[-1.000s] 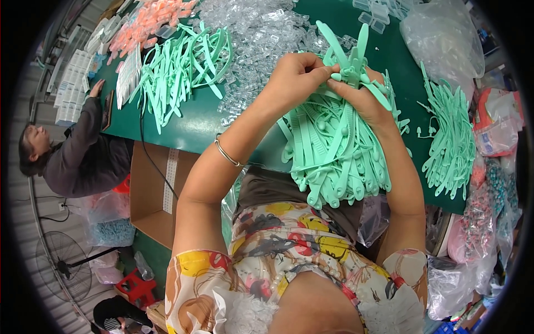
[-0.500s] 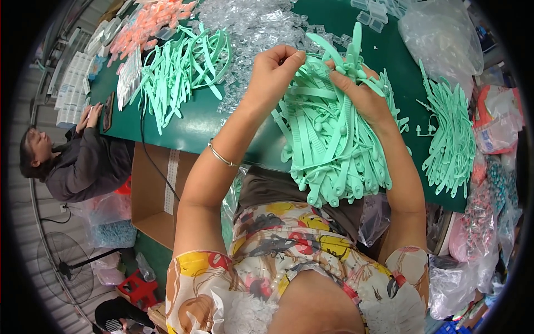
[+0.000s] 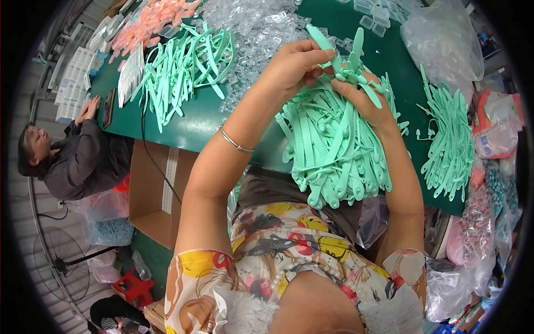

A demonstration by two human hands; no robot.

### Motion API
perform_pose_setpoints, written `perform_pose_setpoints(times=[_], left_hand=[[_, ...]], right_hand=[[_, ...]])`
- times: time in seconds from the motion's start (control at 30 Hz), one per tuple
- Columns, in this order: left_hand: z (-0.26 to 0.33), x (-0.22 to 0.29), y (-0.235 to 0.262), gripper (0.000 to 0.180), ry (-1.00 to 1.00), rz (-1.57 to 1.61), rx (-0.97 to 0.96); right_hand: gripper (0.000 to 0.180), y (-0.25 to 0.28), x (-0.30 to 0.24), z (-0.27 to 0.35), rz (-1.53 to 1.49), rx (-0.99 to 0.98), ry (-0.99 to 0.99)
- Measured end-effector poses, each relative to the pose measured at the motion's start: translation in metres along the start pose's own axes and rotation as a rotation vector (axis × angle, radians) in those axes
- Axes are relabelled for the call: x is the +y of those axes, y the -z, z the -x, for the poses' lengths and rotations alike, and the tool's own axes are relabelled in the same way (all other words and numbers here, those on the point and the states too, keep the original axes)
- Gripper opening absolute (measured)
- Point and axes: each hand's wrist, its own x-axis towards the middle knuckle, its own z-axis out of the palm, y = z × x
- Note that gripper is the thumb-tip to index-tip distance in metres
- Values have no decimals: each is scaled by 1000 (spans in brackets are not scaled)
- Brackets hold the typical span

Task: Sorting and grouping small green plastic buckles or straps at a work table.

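Mint-green plastic strap (image 3: 351,67), held above the green table (image 3: 189,131) between both hands; its long axis runs from upper left to lower right, one end rising past the left hand's fingertips toward the far side, the other slanting down toward the person's right. A second strip stands nearly upright just beside it, crossing at the pinch point. Left hand (image 3: 295,67): fingers curled, thumb and fingertips closed on the strap's upper portion; one thin metal bangle (image 3: 235,140) circles the forearm. Right hand (image 3: 364,100): fingers closed on the strap's lower portion, the palm resting on the bundle of green straps (image 3: 336,153) that spills toward the table's near edge; individual pieces are too many to count. Two further heaps of like straps lie on the table: one at far left (image 3: 181,69), one at far right (image 3: 448,142). Between them, a spread of small clear plastic parts (image 3: 258,36); beyond, at upper left, a pile of pink pieces (image 3: 150,22). One open cardboard box (image 3: 158,192) stands below the table edge. One other person (image 3: 78,156) sits at the left end, hands on the table.
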Motion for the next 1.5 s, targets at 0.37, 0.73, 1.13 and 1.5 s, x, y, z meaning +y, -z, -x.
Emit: perform_pose_setpoints(times=[0.37, 0.73, 1.13, 1.5], left_hand=[[22, -8, -1, 17, -76, -197, 63], [29, -12, 13, 26, 77, 99, -85], [107, -2, 105, 20, -134, -1182, 134], [115, -36, 94, 15, -444, -1479, 202]], right_hand=[[20, 2, 0, -6, -164, 275, -13], [26, -9, -7, -9, 3, 48, -30], [24, -12, -12, -4, 143, 112, -102], [29, -11, -7, -2, 158, 108, -82]])
